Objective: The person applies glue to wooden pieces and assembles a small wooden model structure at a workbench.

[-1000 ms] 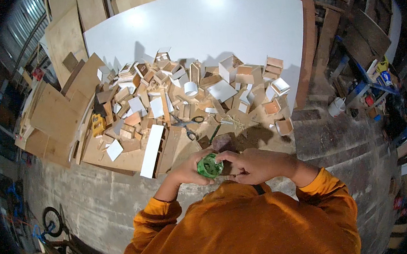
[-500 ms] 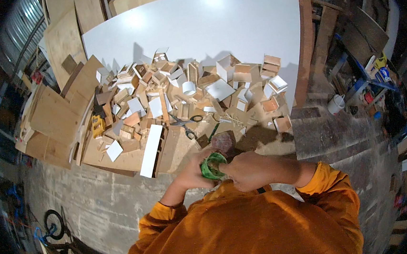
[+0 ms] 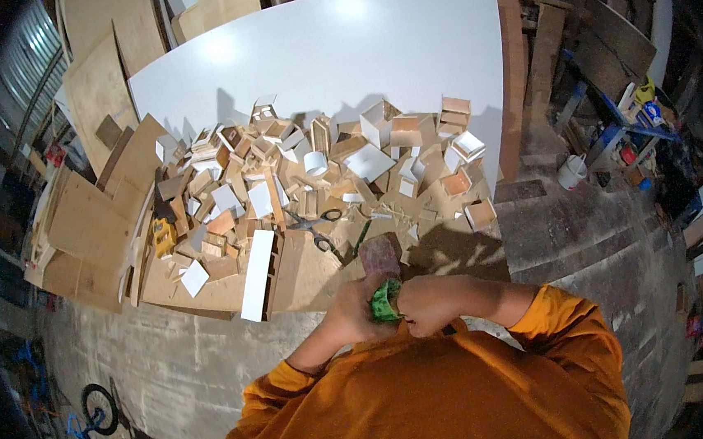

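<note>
Close to my chest, my left hand (image 3: pixel 356 313) is wrapped round a small green cup-like container (image 3: pixel 383 301). Its opening is turned toward my right hand (image 3: pixel 431 305), whose fingers are closed at the rim; what they hold, if anything, is hidden. Just beyond the container a dull reddish-brown block (image 3: pixel 380 256) lies at the board's near edge. Farther off, dark-handled scissors (image 3: pixel 319 224) rest opened out on the brown board, with a thin dark green stick (image 3: pixel 362 238) to their right.
Many small wood and white-faced offcuts (image 3: pixel 281 167) are heaped across the board before a large white panel (image 3: pixel 314 57). A long white-topped piece (image 3: pixel 258 276) lies front left, near a yellow tool (image 3: pixel 164 237). A white bucket (image 3: pixel 571 172) stands on the floor at right.
The green container has tipped, so less of its inside shows, and has shifted slightly right. My right hand has turned closer against its rim. The whole view has shifted a little.
</note>
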### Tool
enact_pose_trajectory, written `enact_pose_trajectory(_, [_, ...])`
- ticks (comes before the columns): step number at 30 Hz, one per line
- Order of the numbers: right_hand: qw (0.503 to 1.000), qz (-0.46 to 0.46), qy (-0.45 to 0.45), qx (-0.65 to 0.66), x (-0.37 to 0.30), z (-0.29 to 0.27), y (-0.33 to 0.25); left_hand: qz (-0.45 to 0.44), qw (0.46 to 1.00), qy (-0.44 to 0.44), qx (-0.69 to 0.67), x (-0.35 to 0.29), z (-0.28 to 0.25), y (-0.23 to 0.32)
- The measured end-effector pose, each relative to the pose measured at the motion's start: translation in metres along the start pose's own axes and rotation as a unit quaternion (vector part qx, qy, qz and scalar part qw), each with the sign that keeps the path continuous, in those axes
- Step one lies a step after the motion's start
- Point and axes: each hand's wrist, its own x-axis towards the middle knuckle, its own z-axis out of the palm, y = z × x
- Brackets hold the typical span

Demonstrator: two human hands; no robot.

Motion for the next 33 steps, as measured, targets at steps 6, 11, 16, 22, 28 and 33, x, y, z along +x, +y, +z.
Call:
enact_pose_trajectory(6, [0.993,0.029,-0.089,0.079,0.009,0.003,0.016,-0.018,0.999,-0.025,0.045,0.001,0.003,-0.003])
enact_pose_trajectory(11, [0.984,0.044,-0.136,0.103,0.015,0.001,0.019,-0.032,0.998,-0.047,0.027,0.002,0.003,-0.010])
enact_pose_trajectory(16, [0.981,0.052,-0.156,0.101,0.019,-0.012,0.015,-0.038,0.999,-0.031,-0.021,0.002,0.001,-0.009])
enact_pose_trajectory(22, [0.987,0.045,-0.140,0.064,0.025,-0.015,0.019,-0.018,0.999,-0.013,-0.026,0.007,-0.001,-0.015])
enact_pose_trajectory(28, [0.999,0.014,-0.038,0.031,0.029,-0.013,0.031,0.000,0.999,0.017,0.029,0.018,-0.011,-0.018])
enact_pose_trajectory(33, [0.992,0.076,-0.093,0.042,0.032,-0.008,0.039,-0.031,0.993,-0.028,0.114,0.018,-0.019,-0.019])
